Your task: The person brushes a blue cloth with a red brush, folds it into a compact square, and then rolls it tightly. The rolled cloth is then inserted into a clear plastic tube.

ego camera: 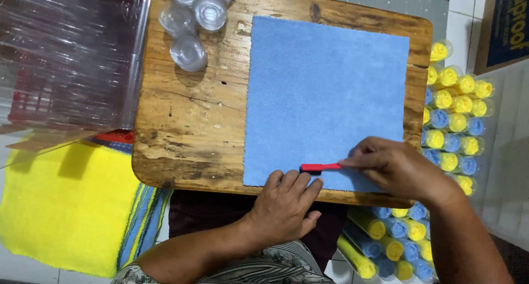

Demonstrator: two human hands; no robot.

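Right hand pinching a red brush w/ left hand flat on blue cloth near the board's front edge, prob mid-placing, needs steady hold.

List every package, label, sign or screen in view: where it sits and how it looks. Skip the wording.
Cardboard box: top right corner on the floor, brown edge, dark blue printed face with pale lettering.
Clear plastic pack: top left beside the wooden board, see-through, glossy, its contents hard to tell.
Rolled tubes: right of the board, clear wraps with yellow and blue rolls inside.
No screens or signs show.
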